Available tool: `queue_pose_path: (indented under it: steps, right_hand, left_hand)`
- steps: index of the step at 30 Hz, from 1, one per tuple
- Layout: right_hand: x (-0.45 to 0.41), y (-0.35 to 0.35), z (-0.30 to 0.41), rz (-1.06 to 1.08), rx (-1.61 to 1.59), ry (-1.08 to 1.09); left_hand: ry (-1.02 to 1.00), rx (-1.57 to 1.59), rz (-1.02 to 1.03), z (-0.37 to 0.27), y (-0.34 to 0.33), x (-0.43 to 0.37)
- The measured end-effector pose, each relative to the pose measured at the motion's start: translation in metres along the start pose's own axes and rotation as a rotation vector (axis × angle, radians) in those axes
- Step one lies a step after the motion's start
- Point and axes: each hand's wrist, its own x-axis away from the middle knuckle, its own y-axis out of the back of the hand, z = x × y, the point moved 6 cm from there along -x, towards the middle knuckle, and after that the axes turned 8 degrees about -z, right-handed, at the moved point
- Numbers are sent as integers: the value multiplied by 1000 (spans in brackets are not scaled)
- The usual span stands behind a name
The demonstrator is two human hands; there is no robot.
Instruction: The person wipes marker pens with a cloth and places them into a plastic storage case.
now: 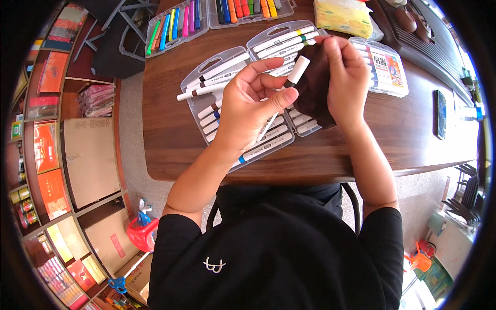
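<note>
My left hand [252, 100] grips a white marker [299, 69] with a dark band; its white end points up and away, and part of the barrel is hidden by my fingers. My right hand [347, 73] pinches the top of a dark, thin cloth-like piece [316, 89], which hangs between my hands. Below both hands lies an open clear plastic marker case [188, 83], its two halves filled with white-barrelled markers [271, 145]. One white marker with a brown band [199, 92] lies aslant and sticks out past the case's left edge.
Open cases with coloured markers [174, 25] sit at the table's far side, near a yellow tissue pack [343, 17]. To the right are a closed marker case [387, 69], a phone [440, 114] and a ridged tea tray [407, 35]. Shelves with boxes [91, 159] stand at left.
</note>
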Motion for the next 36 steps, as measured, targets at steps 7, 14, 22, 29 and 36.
queue_pose_path:
  steps: [7, 14, 22, 29, 36]
  right_hand:
    - [25, -21, -26, 185, -690, -659]
    - [35, -30, -24, 353, -561, -527]
    - [34, -27, -5, 287, -251, -284]
    - [28, -24, -19, 146, -319, -435]
    - [30, -30, -25, 188, -901, -914]
  left_hand:
    - [25, 99, -39, 7, 6, -6]
    - [-154, -200, -53, 4, 6, -7]
    - [-170, -249, -81, 6, 4, -4]
    - [-144, -198, -42, 8, -4, -2]
    - [-7, 261, 16, 0, 3, -13]
